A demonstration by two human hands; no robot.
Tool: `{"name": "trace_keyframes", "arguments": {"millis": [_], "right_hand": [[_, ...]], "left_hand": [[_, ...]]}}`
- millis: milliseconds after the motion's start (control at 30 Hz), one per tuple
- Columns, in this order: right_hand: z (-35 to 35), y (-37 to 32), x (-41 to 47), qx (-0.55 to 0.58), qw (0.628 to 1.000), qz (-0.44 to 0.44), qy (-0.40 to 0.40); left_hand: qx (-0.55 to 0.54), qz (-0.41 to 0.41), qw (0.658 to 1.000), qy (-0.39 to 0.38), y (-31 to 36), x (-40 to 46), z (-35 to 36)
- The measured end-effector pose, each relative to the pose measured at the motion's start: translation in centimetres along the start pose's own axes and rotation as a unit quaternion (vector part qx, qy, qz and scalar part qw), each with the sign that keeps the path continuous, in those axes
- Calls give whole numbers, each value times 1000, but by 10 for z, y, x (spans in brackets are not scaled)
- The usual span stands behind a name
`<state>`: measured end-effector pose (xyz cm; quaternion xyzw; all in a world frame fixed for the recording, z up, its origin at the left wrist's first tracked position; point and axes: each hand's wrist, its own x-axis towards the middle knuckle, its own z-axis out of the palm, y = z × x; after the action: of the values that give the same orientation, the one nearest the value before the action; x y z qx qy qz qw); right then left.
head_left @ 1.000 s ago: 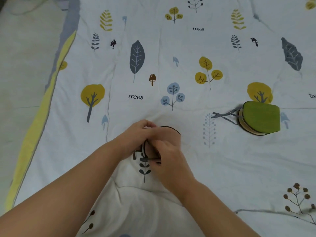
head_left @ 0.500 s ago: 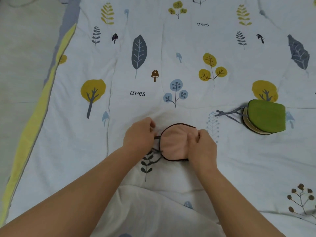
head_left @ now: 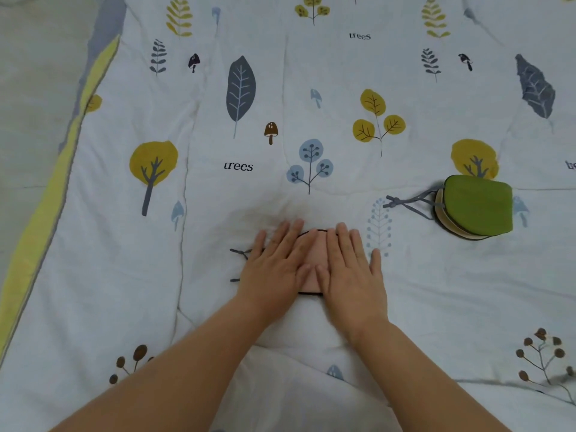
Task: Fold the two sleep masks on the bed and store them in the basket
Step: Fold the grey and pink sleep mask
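A folded pink sleep mask [head_left: 315,258] with a dark edge lies on the bed in front of me. My left hand [head_left: 274,266] and my right hand [head_left: 350,269] rest flat on it, fingers spread, covering most of it. Its dark strap [head_left: 238,252] sticks out to the left of my left hand. A folded green sleep mask [head_left: 477,205] lies to the right on the quilt, its grey strap [head_left: 408,202] trailing to the left. No basket is in view.
The white quilt [head_left: 218,198] printed with trees and leaves covers the bed. Its yellow and grey border [head_left: 53,188] runs down the left side, beside a pale green sheet [head_left: 28,104].
Both hands have stopped pinching the pink mask's edges and now lie flat and open on top of it. The green mask has not moved.
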<state>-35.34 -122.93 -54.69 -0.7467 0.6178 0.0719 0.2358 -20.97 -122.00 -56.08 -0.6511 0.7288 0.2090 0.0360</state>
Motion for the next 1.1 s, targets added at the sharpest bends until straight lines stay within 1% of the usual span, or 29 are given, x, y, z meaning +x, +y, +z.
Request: {"name": "trace_keyframes", "arguments": {"millis": [133, 200, 233, 300, 333, 367, 400, 467, 567, 633, 700, 800, 933, 1033, 1100], "right_hand": [[-7, -1, 2, 11, 1000, -8, -12], [-15, -1, 0, 43, 999, -4, 4], [-20, -1, -2, 72, 997, 8, 28], [-29, -1, -6, 146, 983, 51, 97], [-33, 0, -7, 186, 972, 79, 122], [-36, 0, -7, 229, 958, 111, 130], [-39, 1, -6, 268, 945, 143, 120], [-42, 3, -3, 314, 929, 187, 68], [-44, 6, 0, 343, 918, 198, 5], [-45, 8, 1, 354, 918, 180, -9], [-47, 14, 0, 376, 911, 170, 4], [-56, 27, -2, 415, 892, 169, 59], [-79, 53, -1, 420, 881, 170, 135], [-102, 79, 2, 434, 864, 174, 186], [-119, 97, 5, 431, 859, 174, 213]], "left_hand": [[-12, -8, 1000, -4, 6, 1, -5], [-27, -22, 999, 15, 12, 1, -16], [-40, -43, 998, 39, 16, 2, -22], [-88, -122, 986, 70, 21, 5, -37], [-119, -164, 977, 62, 22, 7, -43], [-139, -196, 970, 40, 22, 9, -47], [-146, -215, 966, 13, 22, 11, -50], [-153, -231, 960, -33, 23, 15, -55], [-234, -246, 936, -97, 28, 19, -59], [-268, -241, 925, -122, 32, 20, -58], [-286, -230, 923, -120, 36, 23, -59], [-318, -204, 921, -93, 48, 30, -67], [-350, -145, 924, -56, 81, 50, -85], [-378, -119, 917, -44, 111, 70, -97], [-396, -111, 910, -45, 132, 85, -103]]}}
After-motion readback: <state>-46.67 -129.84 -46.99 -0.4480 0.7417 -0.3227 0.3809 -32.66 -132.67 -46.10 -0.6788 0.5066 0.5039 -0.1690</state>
